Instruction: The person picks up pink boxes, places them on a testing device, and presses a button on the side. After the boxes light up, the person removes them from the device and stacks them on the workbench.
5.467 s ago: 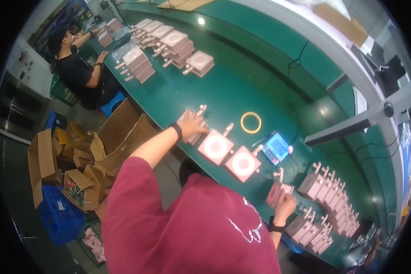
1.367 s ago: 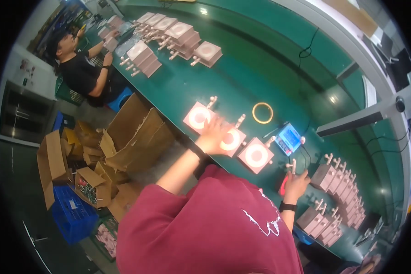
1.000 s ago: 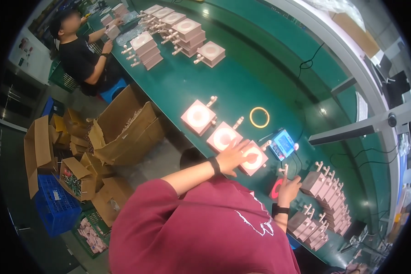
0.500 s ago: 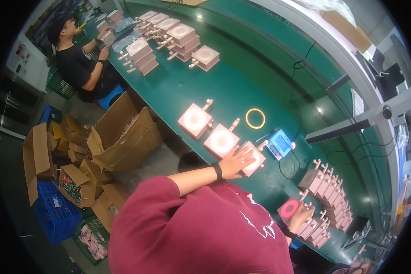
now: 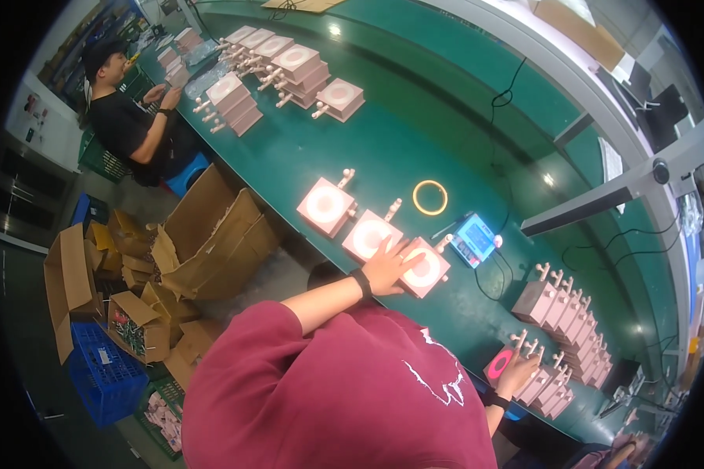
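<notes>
Three pale pink square boxes with glowing white rings stand in a slanting row on the green table. My left hand [image 5: 386, 268], fingers spread, lies between the middle lit box [image 5: 372, 234] and the nearest lit box [image 5: 424, 268], fingertips touching them. A small jointed knob arm sticks out from each box. At the right, my right hand [image 5: 518, 377] is closed round a pink square box with a red-pink ring [image 5: 499, 363], at the end of a row of similar boxes [image 5: 541, 386]. The hand partly hides that box. The third lit box [image 5: 326, 207] stands farther left.
A yellow ring [image 5: 430, 198] and a small blue-screened device [image 5: 475, 238] with cables lie on the green table [image 5: 289, 148]. More pink boxes [image 5: 567, 316] are stacked at right and far left. A co-worker [image 5: 129, 117] sits far left. Cartons [image 5: 211, 242] and crates [image 5: 105, 375] stand on the floor.
My left hand has slid left off the face of the nearest lit box, so its ring now shows. My right hand has brought its box up against the row of boxes at the right.
</notes>
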Demonstrator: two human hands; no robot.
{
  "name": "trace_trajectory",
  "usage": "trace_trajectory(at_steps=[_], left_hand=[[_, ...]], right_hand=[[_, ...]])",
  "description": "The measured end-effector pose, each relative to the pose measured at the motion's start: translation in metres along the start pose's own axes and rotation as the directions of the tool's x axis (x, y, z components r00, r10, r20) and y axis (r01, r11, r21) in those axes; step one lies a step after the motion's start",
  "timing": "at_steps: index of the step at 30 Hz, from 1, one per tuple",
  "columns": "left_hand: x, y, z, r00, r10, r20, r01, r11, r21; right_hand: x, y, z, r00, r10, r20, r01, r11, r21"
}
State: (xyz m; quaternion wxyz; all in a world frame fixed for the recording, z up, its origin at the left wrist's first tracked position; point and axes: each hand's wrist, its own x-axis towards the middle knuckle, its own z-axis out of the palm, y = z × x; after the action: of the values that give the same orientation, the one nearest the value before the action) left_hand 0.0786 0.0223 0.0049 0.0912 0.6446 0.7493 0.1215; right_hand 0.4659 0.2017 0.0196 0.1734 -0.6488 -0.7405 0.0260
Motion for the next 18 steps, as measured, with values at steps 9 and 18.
trace_trajectory(at_steps=[9, 18], left_hand=[[0.001, 0.001, 0.001, 1.0, 0.001, -0.029, -0.002, 1.0, -0.016], [0.002, 0.002, -0.002, 0.999, 0.002, -0.048, -0.004, 0.999, -0.032]], right_hand=[[0.007, 0.018, 0.004, 1.0, -0.005, 0.01, 0.006, 0.998, -0.06], [0.015, 0.025, 0.004, 0.997, 0.05, 0.056, -0.048, 0.998, -0.029]])
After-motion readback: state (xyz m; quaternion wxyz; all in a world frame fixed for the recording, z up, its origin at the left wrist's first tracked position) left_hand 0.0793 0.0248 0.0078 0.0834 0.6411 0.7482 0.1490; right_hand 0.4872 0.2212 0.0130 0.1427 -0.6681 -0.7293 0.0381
